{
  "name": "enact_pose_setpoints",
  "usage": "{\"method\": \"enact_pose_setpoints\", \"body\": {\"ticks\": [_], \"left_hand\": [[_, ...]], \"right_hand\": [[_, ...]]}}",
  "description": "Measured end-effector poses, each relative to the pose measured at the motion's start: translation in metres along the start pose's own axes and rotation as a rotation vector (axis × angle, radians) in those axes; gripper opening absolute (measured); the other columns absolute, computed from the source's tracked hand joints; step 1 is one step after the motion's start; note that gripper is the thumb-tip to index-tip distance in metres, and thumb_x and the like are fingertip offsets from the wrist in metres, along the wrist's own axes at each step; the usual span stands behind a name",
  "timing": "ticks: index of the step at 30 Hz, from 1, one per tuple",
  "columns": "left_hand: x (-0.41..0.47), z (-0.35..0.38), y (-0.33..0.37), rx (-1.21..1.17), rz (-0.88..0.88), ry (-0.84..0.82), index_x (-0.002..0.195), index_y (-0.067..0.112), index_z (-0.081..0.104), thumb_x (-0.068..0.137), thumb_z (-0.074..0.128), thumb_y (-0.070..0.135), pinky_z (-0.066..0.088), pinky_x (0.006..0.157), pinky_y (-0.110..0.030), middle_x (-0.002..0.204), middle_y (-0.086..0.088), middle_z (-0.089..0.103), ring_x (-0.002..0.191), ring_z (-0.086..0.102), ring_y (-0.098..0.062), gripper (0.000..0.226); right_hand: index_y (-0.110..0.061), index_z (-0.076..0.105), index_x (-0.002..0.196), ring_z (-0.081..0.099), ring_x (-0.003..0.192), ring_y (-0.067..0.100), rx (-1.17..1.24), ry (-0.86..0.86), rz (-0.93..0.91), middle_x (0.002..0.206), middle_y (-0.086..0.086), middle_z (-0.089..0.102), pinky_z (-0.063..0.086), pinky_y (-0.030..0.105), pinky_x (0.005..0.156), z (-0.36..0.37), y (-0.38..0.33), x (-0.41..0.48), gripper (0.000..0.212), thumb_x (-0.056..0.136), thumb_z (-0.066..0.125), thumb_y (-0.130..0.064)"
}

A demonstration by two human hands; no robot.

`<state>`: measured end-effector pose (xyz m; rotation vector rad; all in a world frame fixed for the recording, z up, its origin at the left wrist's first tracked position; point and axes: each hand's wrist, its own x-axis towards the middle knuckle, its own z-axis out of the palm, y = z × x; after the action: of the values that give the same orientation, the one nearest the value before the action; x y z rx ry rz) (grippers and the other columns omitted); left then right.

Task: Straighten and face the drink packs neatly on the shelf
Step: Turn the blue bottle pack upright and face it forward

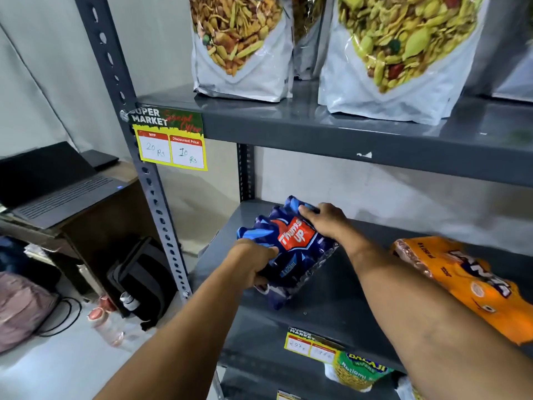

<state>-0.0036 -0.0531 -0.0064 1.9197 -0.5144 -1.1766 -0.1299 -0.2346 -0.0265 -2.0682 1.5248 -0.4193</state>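
Observation:
A blue Thums Up drink pack point(291, 249) lies tilted on the grey middle shelf point(326, 295), its red logo facing up and turned at an angle. My left hand point(253, 261) grips its near left edge. My right hand point(324, 220) presses on its far right top corner. An orange Fanta drink pack point(467, 281) lies flat and askew at the right of the same shelf, partly behind my right forearm.
Two white snack bags point(248, 47) point(403, 59) stand on the upper shelf. Yellow price tags point(173, 145) point(311, 346) hang on the shelf fronts. A green wafer pack point(360, 373) sits on the lower shelf. Left of the rack are a laptop point(57, 183) on a desk and a black backpack point(141, 281).

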Motion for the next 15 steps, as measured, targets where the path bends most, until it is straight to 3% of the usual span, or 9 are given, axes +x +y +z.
{"method": "enact_pose_setpoints", "body": {"ticks": [3, 5, 6, 8, 10, 15], "left_hand": [[-0.019, 0.017, -0.013, 0.201, 0.225, 0.308, 0.103, 0.004, 0.060, 0.081, 0.072, 0.030, 0.057, 0.073, -0.035, 0.103, -0.018, 0.070, 0.090, 0.069, -0.035, 0.036], [-0.033, 0.033, -0.030, 0.228, 0.313, 0.391, 0.109, 0.003, 0.052, 0.086, 0.066, 0.024, 0.050, 0.077, -0.035, 0.117, -0.021, 0.065, 0.101, 0.064, -0.038, 0.034], [-0.039, 0.041, -0.039, 0.236, 0.323, 0.408, 0.117, 0.002, 0.048, 0.089, 0.063, 0.021, 0.048, 0.082, -0.039, 0.127, -0.022, 0.059, 0.107, 0.061, -0.039, 0.038], [-0.047, 0.056, -0.055, 0.217, 0.318, 0.406, 0.135, 0.002, 0.033, 0.093, 0.056, 0.018, 0.048, 0.092, -0.045, 0.143, -0.022, 0.047, 0.115, 0.057, -0.041, 0.050], [-0.049, 0.065, -0.066, 0.194, 0.337, 0.406, 0.143, 0.004, 0.021, 0.095, 0.051, 0.016, 0.047, 0.097, -0.048, 0.151, -0.022, 0.039, 0.119, 0.055, -0.041, 0.058], [-0.048, 0.068, -0.069, 0.145, 0.369, 0.432, 0.141, 0.005, 0.026, 0.095, 0.052, 0.016, 0.045, 0.100, -0.047, 0.153, -0.020, 0.032, 0.125, 0.050, -0.040, 0.054]], "right_hand": [[-0.013, 0.061, 0.103, 0.063, 0.092, 0.030, 0.423, 0.049, -0.084, 0.099, 0.010, 0.067, 0.049, 0.036, 0.076, -0.003, 0.008, 0.000, 0.040, 0.091, 0.056, -0.050], [-0.014, 0.062, 0.098, 0.064, 0.090, 0.032, 0.719, 0.027, -0.058, 0.096, 0.014, 0.069, 0.052, 0.041, 0.078, 0.002, 0.013, -0.007, 0.022, 0.093, 0.055, -0.034], [-0.015, 0.064, 0.090, 0.064, 0.082, 0.031, 0.806, 0.016, -0.024, 0.085, 0.012, 0.070, 0.052, 0.039, 0.072, 0.008, 0.016, -0.010, 0.019, 0.093, 0.052, -0.028], [-0.018, 0.070, 0.068, 0.062, 0.066, 0.025, 0.921, -0.035, 0.079, 0.064, 0.005, 0.069, 0.048, 0.034, 0.063, 0.021, 0.023, -0.018, 0.034, 0.088, 0.045, -0.032], [-0.026, 0.072, 0.057, 0.062, 0.065, 0.022, 0.981, -0.072, 0.121, 0.056, -0.002, 0.069, 0.047, 0.034, 0.063, 0.028, 0.028, -0.023, 0.044, 0.085, 0.042, -0.041], [-0.025, 0.071, 0.074, 0.066, 0.082, 0.031, 0.949, -0.115, 0.053, 0.080, 0.008, 0.074, 0.051, 0.045, 0.075, 0.023, 0.024, -0.027, 0.038, 0.077, 0.042, -0.050]]}}
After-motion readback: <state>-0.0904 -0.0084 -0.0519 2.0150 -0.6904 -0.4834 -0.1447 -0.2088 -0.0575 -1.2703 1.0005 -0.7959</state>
